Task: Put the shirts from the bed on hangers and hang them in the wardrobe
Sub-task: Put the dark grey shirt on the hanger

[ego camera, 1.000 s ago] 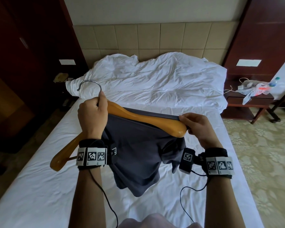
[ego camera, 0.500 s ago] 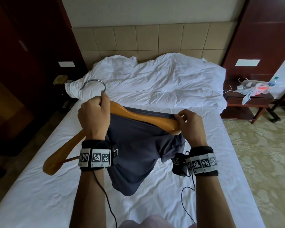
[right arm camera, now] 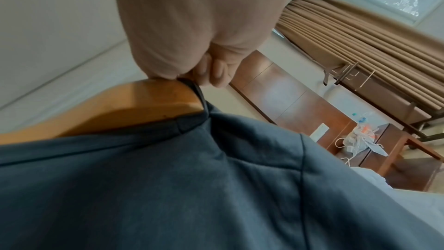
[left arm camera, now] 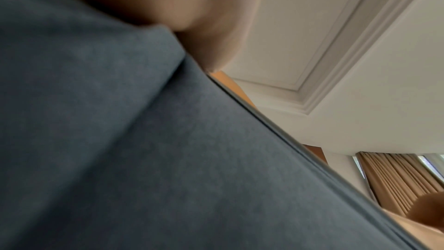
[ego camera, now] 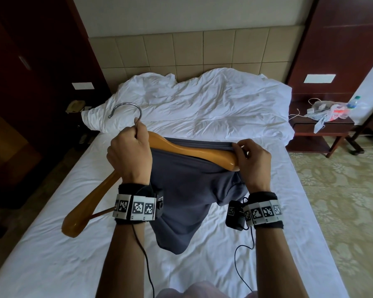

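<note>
A dark grey shirt (ego camera: 185, 190) hangs in the air above the bed, its neck stretched along a wooden hanger (ego camera: 194, 151) with a metal hook (ego camera: 127, 108). My left hand (ego camera: 129, 155) grips the hanger at its middle, by the base of the hook. My right hand (ego camera: 251, 157) pinches the shirt's collar edge at the hanger's right end. In the right wrist view the fingers (right arm camera: 216, 71) pinch the collar (right arm camera: 194, 90) over the hanger tip (right arm camera: 144, 102). The hanger's left arm (ego camera: 88, 205) sticks out bare. Grey shirt cloth (left arm camera: 144, 149) fills the left wrist view.
The white bed (ego camera: 52, 244) lies below, with a crumpled duvet (ego camera: 202, 104) at its head. A wooden nightstand (ego camera: 323, 130) with plastic bags stands to the right. Dark wooden panels (ego camera: 30, 82) rise at the left. Patterned floor (ego camera: 342, 201) runs along the right side.
My right hand has slid inward along the hanger's right end, drawing the collar over the tip. The hanger and shirt have stayed at about the same height.
</note>
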### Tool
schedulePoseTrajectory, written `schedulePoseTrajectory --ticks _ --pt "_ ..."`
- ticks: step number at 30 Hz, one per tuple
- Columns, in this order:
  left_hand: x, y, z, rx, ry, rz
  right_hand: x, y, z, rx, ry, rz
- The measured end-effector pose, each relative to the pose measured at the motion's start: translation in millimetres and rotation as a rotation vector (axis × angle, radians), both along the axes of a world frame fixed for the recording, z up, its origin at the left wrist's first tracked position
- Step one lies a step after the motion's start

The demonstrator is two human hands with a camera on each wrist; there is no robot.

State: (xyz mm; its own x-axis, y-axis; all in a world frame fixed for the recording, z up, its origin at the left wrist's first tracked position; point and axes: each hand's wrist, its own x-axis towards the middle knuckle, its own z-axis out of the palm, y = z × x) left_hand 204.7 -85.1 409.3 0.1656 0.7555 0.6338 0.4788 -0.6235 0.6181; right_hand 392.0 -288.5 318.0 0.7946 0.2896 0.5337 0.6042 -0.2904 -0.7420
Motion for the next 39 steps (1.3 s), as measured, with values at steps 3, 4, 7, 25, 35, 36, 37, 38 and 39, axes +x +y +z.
schedulePoseTrajectory --ticks 3,4,7,25,35,36,37,38,39 --pt "5 -4 -1 0.005 -0.007 0.006 1 -5 0 0.022 -0.027 0.003" --pt "6 -5 -2 0.005 -0.002 0.015 2 -6 0 0.014 -0.012 0.009" --pt "11 -9 -4 -0.007 0.020 0.049 6 -6 -1 -0.058 0.054 0.033" --pt "29 -36 -14 0.026 0.231 -0.409 -17 31 7 -0.066 0.353 0.246" --pt "36 -41 -37 -0.225 0.206 -0.589 -41 40 38 0.305 0.641 0.582" --pt "37 -41 -37 -0.256 0.195 -0.595 -42 40 39 0.334 0.664 0.610" --pt "37 -41 -36 -0.279 0.186 -0.599 -43 40 41 0.378 0.690 0.640" --pt "37 -42 -34 -0.299 0.175 -0.605 -45 40 43 0.421 0.707 0.667" --pt "38 -43 -33 -0.319 0.159 -0.622 -46 41 45 0.459 0.713 0.692"
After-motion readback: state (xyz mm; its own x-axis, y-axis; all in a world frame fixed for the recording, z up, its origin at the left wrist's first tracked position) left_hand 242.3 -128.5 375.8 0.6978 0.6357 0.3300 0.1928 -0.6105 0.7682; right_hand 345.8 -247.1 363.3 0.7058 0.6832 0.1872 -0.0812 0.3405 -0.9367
